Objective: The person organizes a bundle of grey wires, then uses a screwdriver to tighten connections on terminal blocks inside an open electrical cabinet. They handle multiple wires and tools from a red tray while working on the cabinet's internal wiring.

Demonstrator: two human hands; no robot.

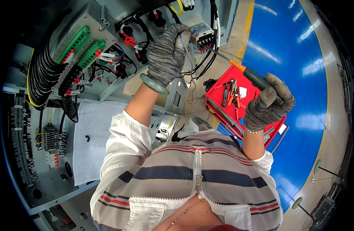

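Observation:
My left hand [167, 54], in a grey knit glove, is raised beside a small white device [199, 29] in the open cabinet. Its fingers are closed on a thin grey wire [189, 54], which hangs down from the fingertips; a bit of blue shows close by. My right hand [270, 103], gloved too, grips a screwdriver [258, 79] by its dark green and orange handle. The long shaft points up and left, and its tip reaches the row of terminals [206, 41] on the device. Whether the tip sits in a screw, I cannot tell.
Green terminal blocks [79, 42] with bundled black wires [46, 77] fill the cabinet at left. A paper drawing [94, 134] lies below them. At right, a red tool cart [219, 92] carries pliers [234, 92] and other tools on the blue floor [285, 46].

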